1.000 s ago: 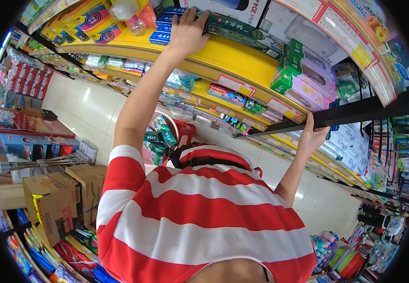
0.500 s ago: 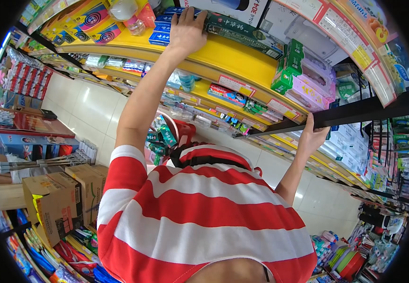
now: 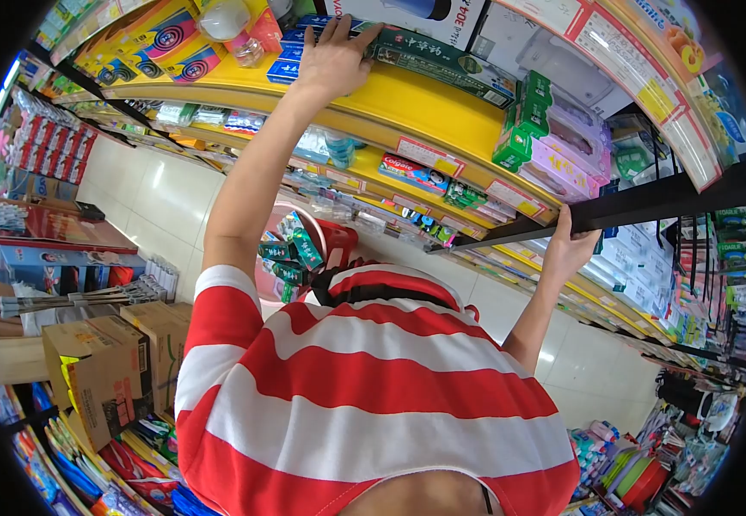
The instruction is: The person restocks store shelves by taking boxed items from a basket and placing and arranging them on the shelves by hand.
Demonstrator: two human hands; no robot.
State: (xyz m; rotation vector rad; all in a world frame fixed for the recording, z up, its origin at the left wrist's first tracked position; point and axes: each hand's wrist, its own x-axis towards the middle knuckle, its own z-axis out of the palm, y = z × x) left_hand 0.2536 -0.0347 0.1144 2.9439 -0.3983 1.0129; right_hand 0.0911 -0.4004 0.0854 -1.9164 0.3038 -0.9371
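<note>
My left hand [image 3: 335, 64] lies over the yellow shelf with its fingers stretched out and apart. It touches the left end of a long dark green toothpaste box [image 3: 446, 64] and covers part of a stack of blue boxes [image 3: 285, 67]. Whether the fingertips press on either is hidden. My right hand [image 3: 573, 249] is closed around the black shelf upright [image 3: 648, 206], thumb up, just below a pink box [image 3: 566, 163] and a stack of green boxes [image 3: 525, 125].
Below my left arm a pink tub [image 3: 267, 279] holds several green packs, beside a red basket [image 3: 338, 243]. Lower shelves carry a red Colgate box [image 3: 411, 172]. Cardboard cartons [image 3: 102, 370] stand at the left. Yellow packs [image 3: 166, 39] and a clear bottle [image 3: 248, 47] line the upper shelf.
My left hand has slid slightly left and towards me along the boxes. The blue boxes sit a little farther left, and more of the tub shows. My right hand has stayed put.
</note>
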